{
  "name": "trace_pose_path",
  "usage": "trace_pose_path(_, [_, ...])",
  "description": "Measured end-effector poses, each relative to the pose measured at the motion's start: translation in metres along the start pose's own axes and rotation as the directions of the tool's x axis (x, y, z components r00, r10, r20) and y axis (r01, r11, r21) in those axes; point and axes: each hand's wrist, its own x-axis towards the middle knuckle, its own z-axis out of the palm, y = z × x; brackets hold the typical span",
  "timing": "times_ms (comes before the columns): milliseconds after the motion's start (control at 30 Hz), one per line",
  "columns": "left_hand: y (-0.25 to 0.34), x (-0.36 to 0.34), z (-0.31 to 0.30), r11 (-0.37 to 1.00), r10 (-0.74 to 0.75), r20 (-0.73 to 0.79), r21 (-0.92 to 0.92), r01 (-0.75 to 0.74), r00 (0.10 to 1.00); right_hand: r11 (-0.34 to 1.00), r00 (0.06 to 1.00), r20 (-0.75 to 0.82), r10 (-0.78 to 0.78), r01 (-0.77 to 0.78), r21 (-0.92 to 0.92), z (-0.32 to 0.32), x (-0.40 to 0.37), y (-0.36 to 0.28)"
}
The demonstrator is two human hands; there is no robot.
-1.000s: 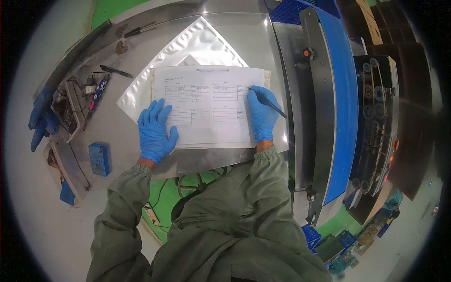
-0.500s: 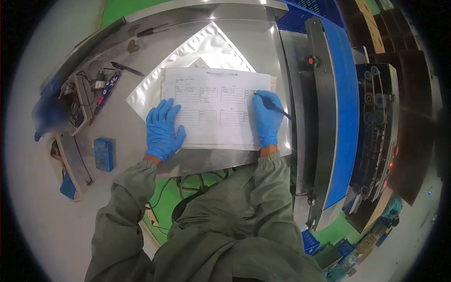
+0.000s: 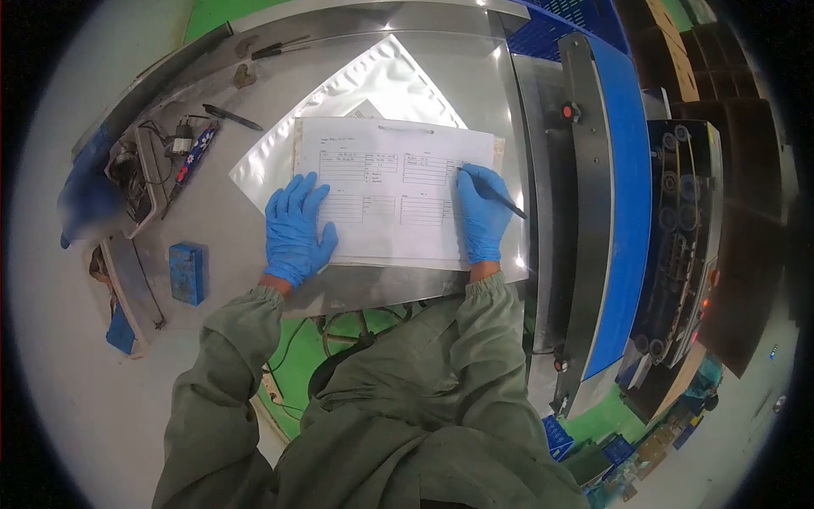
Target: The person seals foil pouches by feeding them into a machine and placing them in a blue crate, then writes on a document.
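A white printed form (image 3: 381, 233) with tables and some handwriting lies on a board, over a shiny silver bag (image 3: 392, 76). My left hand (image 3: 297, 231), in a blue glove, rests flat with fingers spread on the form's left edge. In my right hand (image 3: 485, 214), also blue-gloved, is a dark pen (image 3: 509, 204), its tip at the right-hand table of the form. The pen slants down to the right.
On the left are a blue block (image 3: 187, 273), a black pen (image 3: 231, 116), a patterned tool (image 3: 197, 154), a white adapter (image 3: 182, 137) and a tray (image 3: 151, 182) of parts. A blue conveyor belt (image 3: 621, 204) runs along the right, beside a machine with rollers (image 3: 678, 237).
The view has shifted slightly. The pen in my right hand has tilted a little, while my left hand stays in place on the form.
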Motion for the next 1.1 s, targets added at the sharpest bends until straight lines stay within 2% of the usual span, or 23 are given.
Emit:
trace_pose_path(133, [0.0,0.0,0.0,1.0,0.011,-0.019,-0.014,-0.011,1.0,0.994,1.0,0.024,0.013,-0.01,-0.107,-0.003,0.0,-0.009])
trace_pose_path(267, [0.0,0.0,0.0,1.0,0.002,-0.004,0.0,-0.002,1.0,0.999,1.0,0.005,0.024,-0.024,-0.033,-0.002,0.0,-0.005])
trace_pose_path(333, [0.0,0.0,0.0,1.0,0.0,-0.002,-0.005,0.0,1.0,0.991,1.0,-0.001,-0.023,0.023,-0.131,-0.001,0.0,-0.005])
trace_pose_path(433, [-0.001,-0.001,0.002,1.0,0.005,-0.006,-0.002,-0.005,1.0,0.995,0.999,0.016,0.043,-0.042,-0.095,-0.004,0.0,-0.008])
trace_pose_path(533, [0.0,0.0,0.0,1.0,0.0,-0.004,-0.006,0.0,1.0,0.999,0.999,-0.022,0.029,-0.03,-0.036,-0.003,-0.001,-0.007])
trace_pose_path(633, [0.0,0.0,0.001,1.0,0.006,-0.009,-0.006,-0.006,1.0,0.997,0.999,-0.04,-0.024,0.021,-0.077,0.0,0.0,-0.003])
trace_pose_path(967, [0.0,0.0,0.001,1.0,0.015,-0.02,-0.01,-0.015,1.0,0.989,0.999,-0.033,-0.043,0.038,-0.146,-0.003,-0.001,-0.005])
trace_pose_path(1100, [-0.002,0.0,0.003,1.0,0.012,-0.03,0.011,-0.012,0.999,0.999,0.998,-0.062,0.002,-0.005,-0.05,-0.001,-0.002,-0.005])
